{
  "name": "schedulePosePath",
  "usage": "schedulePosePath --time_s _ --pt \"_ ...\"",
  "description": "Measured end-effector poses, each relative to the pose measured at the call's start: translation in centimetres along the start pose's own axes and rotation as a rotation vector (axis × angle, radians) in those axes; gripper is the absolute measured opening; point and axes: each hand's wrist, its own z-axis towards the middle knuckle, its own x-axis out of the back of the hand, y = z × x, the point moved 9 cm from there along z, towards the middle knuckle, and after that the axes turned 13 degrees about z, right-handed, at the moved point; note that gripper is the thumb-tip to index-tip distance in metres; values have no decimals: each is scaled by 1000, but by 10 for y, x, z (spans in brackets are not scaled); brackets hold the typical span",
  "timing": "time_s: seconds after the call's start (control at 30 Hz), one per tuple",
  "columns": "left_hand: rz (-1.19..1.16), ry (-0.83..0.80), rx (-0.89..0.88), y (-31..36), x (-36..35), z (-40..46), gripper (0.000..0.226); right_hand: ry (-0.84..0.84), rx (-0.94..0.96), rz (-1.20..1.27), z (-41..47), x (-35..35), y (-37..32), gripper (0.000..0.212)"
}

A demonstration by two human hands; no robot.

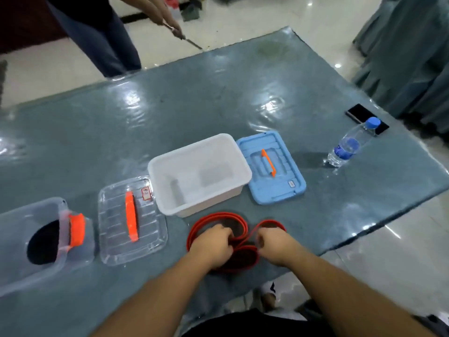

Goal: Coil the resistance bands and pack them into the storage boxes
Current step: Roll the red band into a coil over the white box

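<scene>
A red resistance band (220, 216) lies in loops on the table near its front edge. My left hand (212, 243) grips it at the left loop, and my right hand (275, 244) pinches it beside a smaller loop on the right. Just beyond the band stands an open white storage box (239, 166) with nothing in it. Its blue lid (271, 167) with an orange handle lies flat to the right. At the far left a clear storage box (21, 271) holds a dark coiled band (45, 242). A clear lid (132, 220) with an orange handle lies between the two boxes.
A water bottle (348, 143) with a blue cap stands at the right, a black phone (359, 113) behind it. The table (170, 105) is covered in shiny grey-blue plastic. A person (97, 32) stands at the far edge holding a thin tool.
</scene>
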Motion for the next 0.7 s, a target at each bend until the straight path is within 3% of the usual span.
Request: schedulePosePath --time_s 0.3,0.5,0.6,0.7 --pt "-212 174 357 -8 -32 -58 34 -115 415 -420 -8 -40 -29 55" --pt "-313 171 460 0 -63 -101 32 -113 555 -704 -15 -64 -34 31" --pt "-344 192 463 -1 -64 -109 33 -142 656 -617 -20 -64 -46 29" --pt "-374 240 457 -7 -54 -110 42 -241 638 -336 -27 -53 -65 19"
